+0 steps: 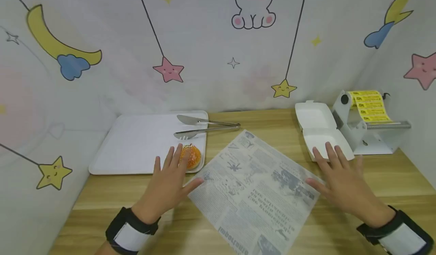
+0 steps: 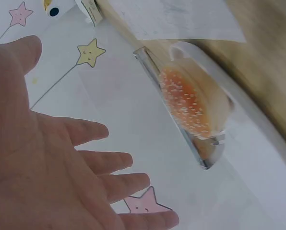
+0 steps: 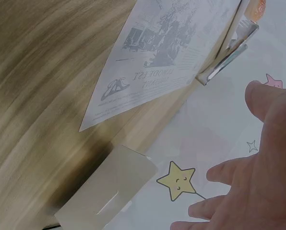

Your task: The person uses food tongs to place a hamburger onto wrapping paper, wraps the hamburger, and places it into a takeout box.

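My left hand (image 1: 167, 188) is spread with straight fingers and holds nothing. In the head view its fingertips overlap a sesame-topped burger (image 1: 194, 157), which sits at the near right corner of the white tray (image 1: 136, 145). The left wrist view shows the burger's seeded bun (image 2: 184, 103) beyond the fingers. A sheet of newsprint-patterned wrapping paper (image 1: 252, 194) lies flat between my hands, turned cornerwise. My right hand (image 1: 345, 187), also spread and holding nothing, hovers by the paper's right corner. Its fingertips overlap the near edge of an open white clamshell box (image 1: 315, 115).
Metal tongs (image 1: 221, 127) lie with their tips over the tray and their joined end on the wooden table (image 1: 136, 194). At the back right stands a label dispenser (image 1: 371, 137) with a roll of yellow labels (image 1: 371, 105). A patterned white curtain (image 1: 211, 31) closes off the back.
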A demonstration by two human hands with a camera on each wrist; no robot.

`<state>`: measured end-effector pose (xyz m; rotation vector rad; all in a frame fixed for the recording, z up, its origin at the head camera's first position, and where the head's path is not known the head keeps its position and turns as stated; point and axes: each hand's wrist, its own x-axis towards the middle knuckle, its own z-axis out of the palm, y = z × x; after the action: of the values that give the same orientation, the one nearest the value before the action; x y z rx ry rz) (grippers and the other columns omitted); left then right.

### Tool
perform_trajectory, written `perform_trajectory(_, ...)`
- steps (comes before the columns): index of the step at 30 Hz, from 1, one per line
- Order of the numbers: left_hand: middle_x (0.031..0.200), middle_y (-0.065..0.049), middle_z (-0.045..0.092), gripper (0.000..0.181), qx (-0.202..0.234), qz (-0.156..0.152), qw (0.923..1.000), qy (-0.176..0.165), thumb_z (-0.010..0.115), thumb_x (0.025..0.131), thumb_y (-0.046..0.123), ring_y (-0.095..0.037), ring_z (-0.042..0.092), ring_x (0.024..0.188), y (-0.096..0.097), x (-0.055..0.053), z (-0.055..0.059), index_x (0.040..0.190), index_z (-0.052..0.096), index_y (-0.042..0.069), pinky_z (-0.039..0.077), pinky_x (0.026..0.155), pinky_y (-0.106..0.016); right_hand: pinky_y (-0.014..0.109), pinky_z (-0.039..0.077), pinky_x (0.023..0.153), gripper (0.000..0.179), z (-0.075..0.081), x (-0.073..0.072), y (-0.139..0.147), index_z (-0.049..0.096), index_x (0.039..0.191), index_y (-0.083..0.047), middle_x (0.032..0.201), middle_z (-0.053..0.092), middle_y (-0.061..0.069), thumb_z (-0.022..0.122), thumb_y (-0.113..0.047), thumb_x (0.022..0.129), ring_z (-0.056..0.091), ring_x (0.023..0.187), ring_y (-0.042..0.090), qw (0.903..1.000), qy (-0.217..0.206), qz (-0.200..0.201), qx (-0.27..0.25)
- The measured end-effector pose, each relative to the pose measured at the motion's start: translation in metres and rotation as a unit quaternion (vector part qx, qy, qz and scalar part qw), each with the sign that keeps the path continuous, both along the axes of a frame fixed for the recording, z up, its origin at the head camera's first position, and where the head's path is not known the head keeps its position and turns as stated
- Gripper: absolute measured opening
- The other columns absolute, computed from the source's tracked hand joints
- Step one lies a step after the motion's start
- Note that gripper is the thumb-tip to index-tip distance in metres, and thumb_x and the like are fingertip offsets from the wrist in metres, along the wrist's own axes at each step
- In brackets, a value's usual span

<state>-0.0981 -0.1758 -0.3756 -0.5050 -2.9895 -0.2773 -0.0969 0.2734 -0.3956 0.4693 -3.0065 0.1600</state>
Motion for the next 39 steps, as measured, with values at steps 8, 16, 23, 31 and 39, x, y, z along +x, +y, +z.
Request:
perform_trajectory(8,0.156,-0.025,0.04,0.087,-0.027,-0.066,0.9951,0.068,0.067,0.094,0.056,-0.043,0.041,0.142,0.024,-0.04,0.029,0.154,0.038,0.0,0.035,0.109,-0.067,0.083,-0.004,0.106,0.087,0.012,-0.011,-0.019,0.031,0.158,-0.002,0.161,0.022,0.033,0.058,-0.058,0.098,0.018,0.147,0.054,0.9997,-0.003,0.02,-0.012)
perform_trajectory(16,0.158,-0.023,0.037,0.085,-0.046,-0.078,0.9956,-0.026,0.067,0.094,0.055,-0.041,0.04,0.143,0.041,-0.116,0.031,0.155,0.037,0.004,0.032,0.113,-0.064,0.082,-0.006,0.107,0.086,0.012,-0.019,-0.035,0.03,0.158,-0.003,0.164,0.017,0.03,0.061,-0.055,0.097,0.017,0.148,0.053,0.9989,-0.022,0.032,-0.025)
perform_trajectory(23,0.16,-0.02,0.036,0.091,-0.084,-0.067,0.9915,-0.073,0.072,0.091,0.053,-0.039,0.034,0.147,0.042,-0.173,0.016,0.159,0.032,0.006,0.026,0.118,-0.062,0.085,0.001,0.104,0.086,0.007,-0.021,-0.044,0.035,0.157,-0.002,0.162,0.02,0.031,0.064,-0.055,0.095,0.02,0.147,0.054,0.9987,-0.034,0.033,-0.021)
perform_trajectory(31,0.158,-0.017,0.04,0.09,-0.118,-0.041,0.9851,-0.118,0.074,0.089,0.053,-0.036,0.036,0.146,0.047,-0.196,-0.006,0.157,0.036,0.008,0.027,0.117,-0.062,0.083,0.002,0.107,0.085,0.003,-0.029,-0.058,0.037,0.155,-0.001,0.162,0.023,0.031,0.066,-0.053,0.095,0.019,0.148,0.052,0.998,-0.03,0.044,-0.034)
perform_trajectory(39,0.15,-0.015,0.051,0.084,-0.139,-0.016,0.9833,-0.117,0.079,0.086,0.051,-0.035,0.047,0.138,0.051,-0.206,-0.013,0.152,0.046,0.011,0.033,0.113,-0.061,0.076,0.017,0.112,0.081,0.005,-0.069,-0.098,0.038,0.154,0.002,0.159,0.033,0.029,0.064,-0.05,0.097,0.03,0.146,0.048,0.9957,0.006,0.092,-0.007)
